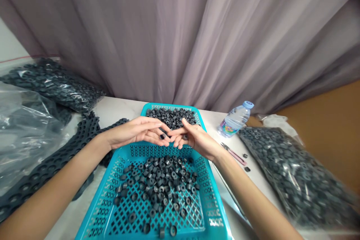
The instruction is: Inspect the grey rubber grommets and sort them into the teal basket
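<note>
My left hand (144, 132) is over the near end of the far basket, fingers stretched out. A small black ring-shaped piece (162, 137) rests against its fingers. My right hand (195, 138) faces it, thumb raised and fingers apart, its fingertips close to or touching the left ones. Another small dark ring (185, 137) shows by the right fingers; whether it is in the hand or behind it I cannot tell. Below the hands, a turquoise basket (218, 204) holds many loose black rings (163, 178). Behind it, a second turquoise basket (171, 105) contains more of them.
Black perforated sheets (53, 157) and a clear plastic bag (25, 131) lie left, below a filled bag (53, 86). On the right are a water bottle (234, 120), pink-handled snips (236, 155), two loose pieces and a large bag of black pieces (292, 172). A grey curtain (157, 37) hangs behind.
</note>
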Motion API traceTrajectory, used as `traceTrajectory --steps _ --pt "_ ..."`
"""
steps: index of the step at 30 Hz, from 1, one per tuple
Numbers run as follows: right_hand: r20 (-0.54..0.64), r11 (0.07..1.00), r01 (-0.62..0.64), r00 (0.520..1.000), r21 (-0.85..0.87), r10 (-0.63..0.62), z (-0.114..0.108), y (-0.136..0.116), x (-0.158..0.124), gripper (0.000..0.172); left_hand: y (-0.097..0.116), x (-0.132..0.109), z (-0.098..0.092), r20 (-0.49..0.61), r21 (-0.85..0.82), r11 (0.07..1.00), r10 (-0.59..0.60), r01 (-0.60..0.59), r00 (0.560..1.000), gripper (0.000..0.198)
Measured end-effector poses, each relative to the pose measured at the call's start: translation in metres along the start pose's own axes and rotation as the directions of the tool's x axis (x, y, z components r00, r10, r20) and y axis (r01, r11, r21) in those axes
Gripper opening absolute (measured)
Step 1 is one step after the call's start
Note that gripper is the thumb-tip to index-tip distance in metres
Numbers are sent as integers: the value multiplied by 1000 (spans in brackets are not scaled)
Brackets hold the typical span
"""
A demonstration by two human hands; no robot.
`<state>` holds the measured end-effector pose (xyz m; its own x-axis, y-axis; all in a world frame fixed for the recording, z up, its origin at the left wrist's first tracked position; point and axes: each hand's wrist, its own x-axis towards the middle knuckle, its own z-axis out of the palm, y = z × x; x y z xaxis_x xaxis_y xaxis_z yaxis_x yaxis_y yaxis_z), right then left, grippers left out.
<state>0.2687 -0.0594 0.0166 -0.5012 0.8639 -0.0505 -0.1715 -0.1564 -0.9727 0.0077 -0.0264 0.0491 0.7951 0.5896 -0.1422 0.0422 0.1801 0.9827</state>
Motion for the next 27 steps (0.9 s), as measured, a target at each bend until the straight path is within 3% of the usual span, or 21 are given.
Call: traceTrajectory --steps 4,11,14,16,18,21,24,27 --pt "49 998 -19 999 -55 22 1 -6 -4 68 -2 0 -3 45 -1 1000 -15 15 999 41" --pt "135 998 -59 989 -10 59 5 -6 -5 82 -1 0 1 96 18 997 -74 73 993 39" --pt "50 996 -11 999 -83 16 4 -6 -2 78 -4 1 2 93 33 995 -94 91 991 38" --pt "-64 969 72 994 -236 -89 -1 -6 0 70 -5 2 3 94 28 995 -99 96 991 37" --pt "-157 876 142 958 -462 -238 -8 -4 1 60 -6 3 4 100 24 995 -104 102 990 37" --pt "-134 593 157 899 -790 -416 -20 3 3 49 -6 3 6 105 27 993 -116 114 988 38" --pt "-21 333 137 903 -933 -430 -29 13 4 47 -7 3 7 110 39 993 -119 116 987 39" --pt "28 245 128 927 -961 -374 -33 21 4 49 -8 3 9 130 46 992 -120 114 984 39"
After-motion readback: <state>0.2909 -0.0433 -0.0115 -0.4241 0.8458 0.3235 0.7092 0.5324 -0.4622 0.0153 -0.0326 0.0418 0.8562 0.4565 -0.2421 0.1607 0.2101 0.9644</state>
